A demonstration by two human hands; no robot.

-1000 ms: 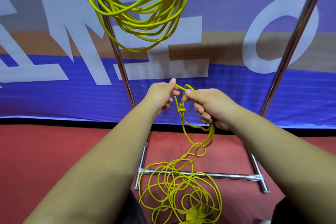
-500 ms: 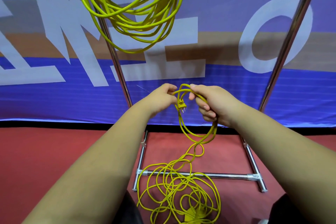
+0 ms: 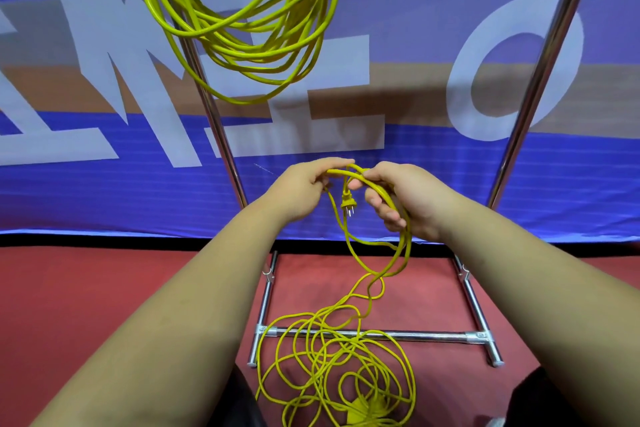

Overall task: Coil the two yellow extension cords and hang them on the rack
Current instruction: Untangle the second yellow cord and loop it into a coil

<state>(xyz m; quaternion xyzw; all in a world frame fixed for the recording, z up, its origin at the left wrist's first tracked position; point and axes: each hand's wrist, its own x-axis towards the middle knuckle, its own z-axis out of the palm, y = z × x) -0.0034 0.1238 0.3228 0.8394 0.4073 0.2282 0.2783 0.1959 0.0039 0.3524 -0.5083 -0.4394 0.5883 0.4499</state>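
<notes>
One yellow extension cord (image 3: 242,45) hangs coiled from the top of the metal rack (image 3: 540,73), above and left of my hands. The second yellow cord (image 3: 332,357) lies in a loose tangle on the red floor over the rack's base bar. Its upper end rises to my hands. My right hand (image 3: 401,201) holds a couple of small loops of it, and the plug (image 3: 348,203) dangles just left of those fingers. My left hand (image 3: 304,189) pinches the cord beside the loops, close to the right hand.
The rack's two slanted chrome uprights (image 3: 221,135) frame my hands, and its base crossbar (image 3: 415,335) lies on the red floor (image 3: 86,288). A blue banner with large pale letters (image 3: 485,184) stands right behind the rack.
Another loop has formed in my right hand. The plug has shifted from between my hands to hang below the right fingers. The hands sit closer together.
</notes>
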